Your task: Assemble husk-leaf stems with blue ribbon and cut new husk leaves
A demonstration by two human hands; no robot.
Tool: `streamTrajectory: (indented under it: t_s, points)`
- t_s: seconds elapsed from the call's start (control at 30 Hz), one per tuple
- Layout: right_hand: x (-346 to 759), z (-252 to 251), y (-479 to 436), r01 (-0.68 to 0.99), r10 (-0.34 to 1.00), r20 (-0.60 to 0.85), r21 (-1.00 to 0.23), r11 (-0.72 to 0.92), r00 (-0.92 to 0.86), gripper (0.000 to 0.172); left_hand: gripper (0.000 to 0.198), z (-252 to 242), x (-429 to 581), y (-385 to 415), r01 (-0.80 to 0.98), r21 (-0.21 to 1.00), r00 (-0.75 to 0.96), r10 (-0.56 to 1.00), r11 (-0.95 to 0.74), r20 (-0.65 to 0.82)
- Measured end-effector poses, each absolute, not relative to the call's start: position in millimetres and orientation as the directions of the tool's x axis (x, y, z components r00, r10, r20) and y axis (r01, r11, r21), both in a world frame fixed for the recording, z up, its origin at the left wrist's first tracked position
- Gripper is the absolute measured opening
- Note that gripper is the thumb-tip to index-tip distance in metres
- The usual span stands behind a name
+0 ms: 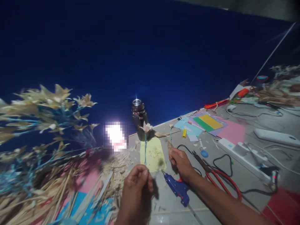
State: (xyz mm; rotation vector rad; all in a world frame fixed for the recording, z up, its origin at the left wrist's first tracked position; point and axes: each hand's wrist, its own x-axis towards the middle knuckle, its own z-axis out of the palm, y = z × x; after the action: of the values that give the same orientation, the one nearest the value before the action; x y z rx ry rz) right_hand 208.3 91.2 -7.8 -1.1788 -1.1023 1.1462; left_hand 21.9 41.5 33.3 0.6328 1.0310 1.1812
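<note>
My left hand (138, 184) is closed in a pinch on the lower end of an artificial flower's thin blue stem. The cream flower (147, 127) points away from me, in front of a dark thermos flask (138, 117). My right hand (180, 161) pinches a small piece of dried tan leaf (169, 145). Just beyond it rises a smaller bud on a blue stem (171, 132); whether my fingers hold that too is unclear. Between my hands lies a yellow sheet (146, 147) with scraps on it. A blue glue gun (175, 187) lies below, its nozzle toward the sheet.
Red-handled scissors (217, 178) and a white power strip (243, 159) with black cables lie at right. Behind them are coloured sheets (209, 122). At left stand bunches of dried-leaf flowers (51, 97) above loose husk strips (35, 193). A pixelated bright patch shows near the table's far edge.
</note>
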Motion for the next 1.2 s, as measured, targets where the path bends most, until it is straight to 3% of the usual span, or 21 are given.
streamTrajectory:
  t_s: [0.2, 0.33, 0.5, 0.7, 1.0, 1.2]
  points:
    - [210, -13, 93, 0.083, 0.987, 0.119, -0.990, 0.110, 0.112, 0.052, 0.052, 25, -21, 19, -0.578, 0.791, -0.143, 0.929, 0.201, -0.341]
    - [211, -20, 92, 0.358, 0.969, 0.234, -0.914, 0.192, 0.079, 0.050, 0.055, 8, -31, 18, -0.531, 0.845, -0.378, 0.876, 0.060, -0.299]
    - [211, -25, 90, 0.567, 0.928, 0.373, -0.765, 0.306, 0.002, 0.046, 0.045, -12, -33, 23, -0.366, 0.926, -0.471, 0.876, -0.089, -0.102]
    - [211, -26, 91, 0.621, 0.915, 0.403, -0.709, 0.333, -0.031, 0.046, 0.031, -7, -26, 19, -0.157, 0.974, -0.510, 0.858, -0.164, 0.062]
    - [221, -22, 97, 0.646, 0.907, 0.418, -0.707, 0.288, 0.054, 0.047, 0.041, -2, -24, 11, -0.333, 0.937, -0.443, 0.895, -0.103, -0.060]
    - [220, -26, 97, 0.647, 0.919, 0.392, -0.708, 0.283, 0.027, 0.042, 0.037, -4, -27, 7, -0.251, 0.965, -0.427, 0.903, -0.071, -0.044]
